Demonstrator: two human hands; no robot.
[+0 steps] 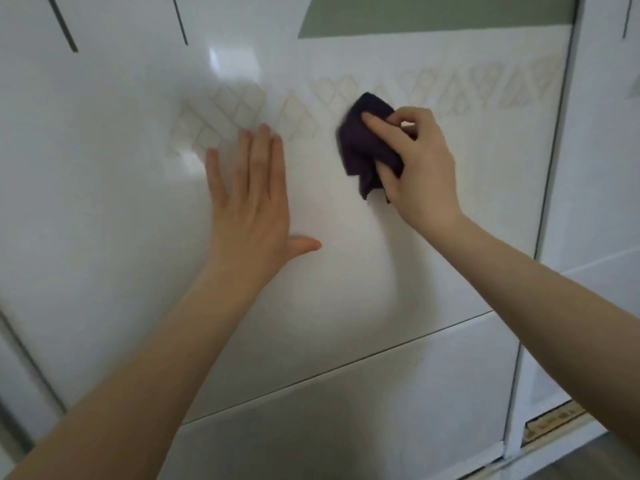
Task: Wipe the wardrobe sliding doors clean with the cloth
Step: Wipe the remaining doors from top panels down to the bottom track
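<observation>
Mid-wipe, I'd say: the right hand (419,174) has its fingers (377,124) curled round the dark cloth (363,157), pressing it on the sliding door (346,271), while the left hand (249,202) braces with fingers (259,150) flat and straight, so next comes a stroke along the patterned band (221,112) past their tips

Head view, close to the door (104,188)
One camera looks forward and slightly down from behind the hands; the left hand (249,202) and right hand (420,174) sit mid-frame, the door filling nearly everything beyond and around them.
</observation>
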